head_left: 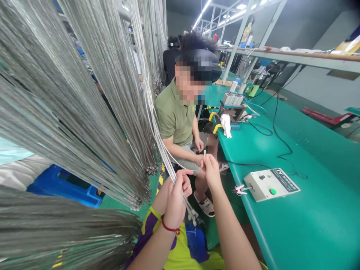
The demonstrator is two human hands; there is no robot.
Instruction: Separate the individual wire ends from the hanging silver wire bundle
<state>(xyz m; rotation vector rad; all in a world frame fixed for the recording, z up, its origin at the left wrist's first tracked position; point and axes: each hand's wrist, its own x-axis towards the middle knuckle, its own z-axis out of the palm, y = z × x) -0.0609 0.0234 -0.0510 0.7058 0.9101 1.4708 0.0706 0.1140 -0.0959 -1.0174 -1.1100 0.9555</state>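
My left hand [177, 195] is closed around a thin bundle of pale cables [168, 165], which runs down from the upper left. Below that hand the bundle's loose ends, with small connectors [192, 216], hang free. My right hand [212, 170] pinches the end of a single cable, and its small light connector [204, 152] sticks up past the fingertips. A thin cable [180, 165] stretches between the bundle and my right hand. Just beyond my fingertips is a co-worker's hand [200, 159]; whether it touches the same cable I cannot tell.
Thick curtains of grey cables [107, 93] hang on the left. A co-worker [180, 108] sits ahead. On the right, a green bench [309, 221] bears a white box with a green button [271, 183], a pink clip [239, 189] and a clamp machine [232, 107]. A blue stool [67, 187] stands left.
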